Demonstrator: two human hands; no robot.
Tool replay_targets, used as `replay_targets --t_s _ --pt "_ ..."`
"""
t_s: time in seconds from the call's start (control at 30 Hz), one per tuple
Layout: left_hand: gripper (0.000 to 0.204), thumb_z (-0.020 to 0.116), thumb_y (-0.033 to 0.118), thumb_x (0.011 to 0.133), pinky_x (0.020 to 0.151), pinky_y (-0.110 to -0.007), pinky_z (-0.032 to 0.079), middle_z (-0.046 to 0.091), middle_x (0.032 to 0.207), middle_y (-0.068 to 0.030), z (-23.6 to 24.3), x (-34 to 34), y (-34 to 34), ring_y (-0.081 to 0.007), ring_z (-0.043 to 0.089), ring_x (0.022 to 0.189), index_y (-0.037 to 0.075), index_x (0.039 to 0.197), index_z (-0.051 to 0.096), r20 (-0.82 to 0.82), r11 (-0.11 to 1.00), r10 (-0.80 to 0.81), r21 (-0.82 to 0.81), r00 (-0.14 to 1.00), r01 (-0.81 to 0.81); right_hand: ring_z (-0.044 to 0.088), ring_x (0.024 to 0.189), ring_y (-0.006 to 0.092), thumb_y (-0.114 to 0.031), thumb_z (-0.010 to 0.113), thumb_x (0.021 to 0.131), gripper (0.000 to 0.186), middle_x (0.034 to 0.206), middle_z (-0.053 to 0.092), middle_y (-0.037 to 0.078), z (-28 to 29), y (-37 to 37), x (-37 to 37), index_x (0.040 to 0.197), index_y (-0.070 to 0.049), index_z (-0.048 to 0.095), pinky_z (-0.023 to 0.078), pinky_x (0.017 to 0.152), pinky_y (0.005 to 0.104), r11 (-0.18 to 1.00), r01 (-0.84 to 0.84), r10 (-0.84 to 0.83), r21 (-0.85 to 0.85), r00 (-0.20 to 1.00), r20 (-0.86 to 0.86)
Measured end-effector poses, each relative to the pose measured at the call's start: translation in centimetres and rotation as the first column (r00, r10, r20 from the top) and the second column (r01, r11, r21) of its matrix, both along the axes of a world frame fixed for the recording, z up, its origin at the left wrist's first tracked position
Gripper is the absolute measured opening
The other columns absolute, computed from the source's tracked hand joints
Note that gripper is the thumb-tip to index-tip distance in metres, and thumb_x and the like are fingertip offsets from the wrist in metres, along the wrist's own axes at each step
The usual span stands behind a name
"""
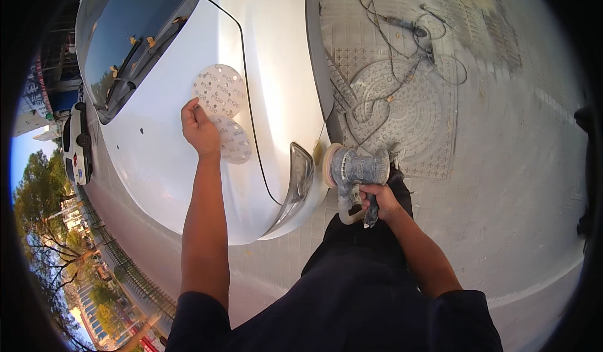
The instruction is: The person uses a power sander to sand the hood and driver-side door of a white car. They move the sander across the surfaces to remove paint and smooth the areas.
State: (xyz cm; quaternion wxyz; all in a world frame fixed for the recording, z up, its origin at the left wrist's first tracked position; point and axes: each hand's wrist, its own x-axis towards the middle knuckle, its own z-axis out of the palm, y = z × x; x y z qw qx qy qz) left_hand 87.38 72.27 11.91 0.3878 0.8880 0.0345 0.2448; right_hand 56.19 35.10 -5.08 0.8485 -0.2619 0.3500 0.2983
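downward head view, apparently close

Round patterned manhole cover point(419, 116) in dusty grey paving point(502, 182), another white car point(76, 148) over there, dark railing point(130, 275) along the road point(135, 211), leafy green trees point(36, 185).

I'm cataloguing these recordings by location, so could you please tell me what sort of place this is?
Outdoors, probably a roadside: a white car stands on paving with a manhole cover, and trees show beyond a railing.
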Motion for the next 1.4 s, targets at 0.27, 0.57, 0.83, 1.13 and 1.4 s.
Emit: replay_targets --t_s 0.27,0.57,0.83,1.13,1.4 --pt "0.031 0.049 0.021 0.113 0.093 -0.051 0.059 0.079 0.122 -0.0149 -0.2 0.0 -2.1 -0.0376 0.076 0.109 0.012 0.139 0.062 -0.052 0.884 0.155 0.453 0.987 -0.115 0.055 0.058 0.0156 -0.017 0.076 0.1 0.013 0.079 0.064 0.005 -1.6 5.3 -1.1 0.097 -0.007 0.068 0.049 0.057 0.0362 0.986 0.031 -0.032 0.165 0.999 0.006" --pt "0.028 0.049 0.02 0.112 0.089 -0.055 0.059 0.08 0.117 -0.0151 -0.7 0.3 -1.8 -0.0423 0.076 0.104 0.013 0.137 0.061 0.016 0.84 0.125 0.53 0.992 -0.114 0.057 0.057 0.0157 -0.015 0.079 0.097 0.014 0.078 0.066 0.005 -0.8 3.1 1.8 0.096 -0.005 0.069 0.052 0.057 0.0368 0.995 -0.048 0.034 0.091 0.989 0.144" --pt "0.028 0.048 0.02 0.113 0.091 -0.054 0.059 0.081 0.121 -0.0152 -0.5 0.6 -1.8 -0.0421 0.076 0.107 0.015 0.137 0.061 -0.036 0.858 0.151 0.502 0.988 -0.112 0.059 0.057 0.0169 -0.014 0.078 0.097 0.014 0.076 0.065 0.006 -0.2 2.7 2.3 0.091 -0.006 0.068 0.052 0.057 0.0369 0.991 -0.118 0.114 0.055 0.99 0.084" --pt "0.029 0.048 0.021 0.113 0.093 -0.054 0.059 0.08 0.124 -0.0167 -0.5 0.6 -2.0 -0.0427 0.076 0.109 0.014 0.137 0.062 -0.032 0.851 0.16 0.511 0.987 -0.121 0.058 0.057 0.0171 -0.013 0.078 0.097 0.012 0.079 0.066 0.007 -1.0 2.6 1.8 0.096 -0.004 0.07 0.051 0.057 0.0375 0.984 -0.168 0.168 0.056 0.986 0.0" --pt "0.029 0.047 0.02 0.113 0.094 -0.054 0.059 0.079 0.126 -0.0176 -0.6 0.7 -1.8 -0.0437 0.076 0.11 0.014 0.137 0.061 -0.008 0.843 0.145 0.524 0.989 -0.119 0.058 0.059 0.0177 -0.014 0.079 0.096 0.013 0.08 0.066 0.007 -2.1 2.6 1.8 0.099 -0.004 0.071 0.051 0.057 0.0379 0.989 -0.117 0.116 0.086 0.993 0.011"
